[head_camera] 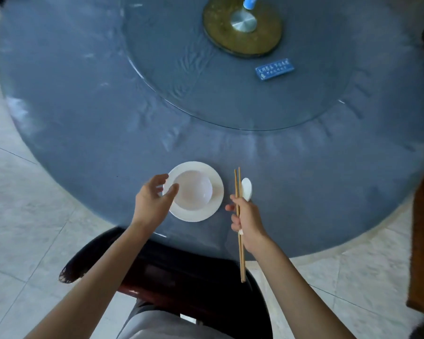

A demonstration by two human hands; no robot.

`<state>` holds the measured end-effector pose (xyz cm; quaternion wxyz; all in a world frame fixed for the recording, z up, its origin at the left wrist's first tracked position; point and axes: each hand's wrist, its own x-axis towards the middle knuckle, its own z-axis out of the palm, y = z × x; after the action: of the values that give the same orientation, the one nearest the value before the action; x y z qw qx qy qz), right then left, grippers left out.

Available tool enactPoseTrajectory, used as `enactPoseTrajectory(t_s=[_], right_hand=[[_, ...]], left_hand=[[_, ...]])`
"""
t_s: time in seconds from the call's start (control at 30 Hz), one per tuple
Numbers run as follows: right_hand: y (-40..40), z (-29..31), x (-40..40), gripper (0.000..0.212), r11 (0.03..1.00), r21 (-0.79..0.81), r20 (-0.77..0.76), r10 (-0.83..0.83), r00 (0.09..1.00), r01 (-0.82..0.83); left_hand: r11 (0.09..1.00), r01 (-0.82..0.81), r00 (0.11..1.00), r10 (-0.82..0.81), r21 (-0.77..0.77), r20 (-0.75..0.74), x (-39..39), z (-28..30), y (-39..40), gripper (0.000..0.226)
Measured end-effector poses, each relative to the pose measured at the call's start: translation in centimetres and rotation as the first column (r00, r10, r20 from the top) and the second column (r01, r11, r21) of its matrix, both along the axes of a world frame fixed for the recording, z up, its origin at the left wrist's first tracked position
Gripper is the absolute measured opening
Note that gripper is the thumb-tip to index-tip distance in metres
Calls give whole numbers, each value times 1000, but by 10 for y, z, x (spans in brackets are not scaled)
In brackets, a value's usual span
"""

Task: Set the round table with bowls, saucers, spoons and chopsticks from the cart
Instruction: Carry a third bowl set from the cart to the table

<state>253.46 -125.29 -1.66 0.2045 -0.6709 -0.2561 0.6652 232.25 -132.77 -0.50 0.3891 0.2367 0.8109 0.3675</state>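
A white bowl (pixel 193 191) sits inside a white saucer (pixel 214 204) near the front edge of the round worktop (pixel 83 106), which is covered in a blue-grey sheet. The left hand (pixel 152 201) hovers at the left rim of the saucer with fingers loosely spread and curved, grasping nothing; whether the fingertips touch the rim cannot be told. Just right of the saucer, the right hand (pixel 247 221) grips a pair of wooden chopsticks (pixel 239 223) together with a white spoon (pixel 246 189): the chopsticks run nearly straight away from the person, tips pointing toward the worktop's middle and back ends reaching past the worktop's edge over a dark chair (pixel 181 265). The spoon's bowl shows just beyond the fingers, beside the chopsticks on their right. Farther back, a glass turntable (pixel 181 69) lies on the worktop, carrying a round brass-coloured base (pixel 242 40) and a small blue rectangular box (pixel 274 69). Pale tiled floor (pixel 22 216) surrounds the worktop.
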Motion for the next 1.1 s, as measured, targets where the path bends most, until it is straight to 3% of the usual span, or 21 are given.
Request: enactPoseTrajectory(t_s=[0.1,0.2,0.3,0.43,0.53,0.67,0.77,0.83,0.97,1.1], right_hand=[[-6,22,6,22,989,108,-44,103,994,-97],[-15,40,-5,19,905,269,129,304,944,-328],[-24,44,-21,11,738,357,424,418,803,-573],[-36,45,-39,35,672,379,494,435,753,-637],[-38,49,-47,39,724,399,380,427,820,-562],[-41,59,-54,33,865,407,64,292,954,-292],[-43,62,-51,32,947,289,-131,183,974,-139],[-43,61,-50,33,967,242,-211,129,969,-76],[-44,63,-54,27,968,242,-201,117,973,-67],[-42,61,-72,27,981,193,-84,8,996,8]], left_hand=[[985,109,973,-134,135,188,35,39,3,10],[966,202,895,-250,163,368,69,59,12,6],[991,83,887,-123,107,445,85,63,19,3],[993,55,872,-99,106,480,72,61,19,24],[989,69,881,-121,130,457,59,57,18,28],[991,72,859,-121,117,497,43,50,16,39],[991,37,825,-103,129,555,29,46,15,23],[991,15,784,-96,136,613,22,44,13,29],[989,14,765,-107,149,635,14,49,11,31],[979,101,904,-165,178,395,29,51,11,30]])
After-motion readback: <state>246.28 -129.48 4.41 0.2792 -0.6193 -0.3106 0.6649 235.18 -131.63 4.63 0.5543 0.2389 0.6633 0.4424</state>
